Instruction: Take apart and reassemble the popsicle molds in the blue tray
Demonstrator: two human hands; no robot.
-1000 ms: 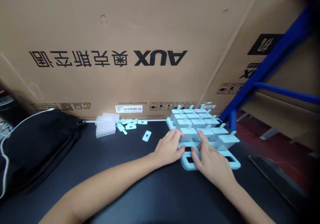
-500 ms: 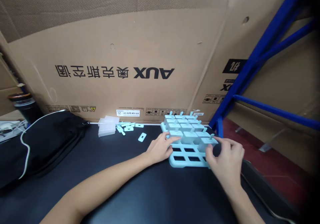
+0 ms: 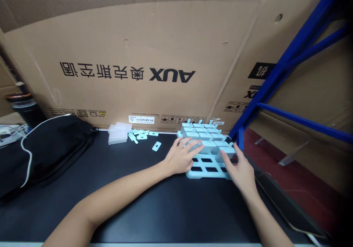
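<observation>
Ice-pop moulds [image 3: 205, 136], pale blue with short tabs standing up from their tops, sit packed in rows across the back of a matching slotted rack [image 3: 201, 175], and both hands are right on them. Here's the left hand [image 3: 179, 156], palm down, fingers fanned out and slightly bent, reaching over the front-left moulds and hiding part of them; its thumb hangs low by the rack's left edge. Over on the other side, the right hand [image 3: 242, 172] has the corner mould [image 3: 227, 153] pinched, thumb against the near side, fingers round the right (how tightly, I can't tell). So the moulds lie ahead of and between the two hands, with the slots showing through the front of the rack just below them, nearer the person.

Out to the left, well apart from the rack, clear plastic boxes [image 3: 118, 133] sit by a scatter of small blue pieces [image 3: 142, 137], and one flat blue piece [image 3: 156, 146] lies alone, closer to the left hand. All of it shares the black surface [image 3: 165, 210], in front of a big cardboard box [image 3: 124, 44] with its lettering upside down.
</observation>
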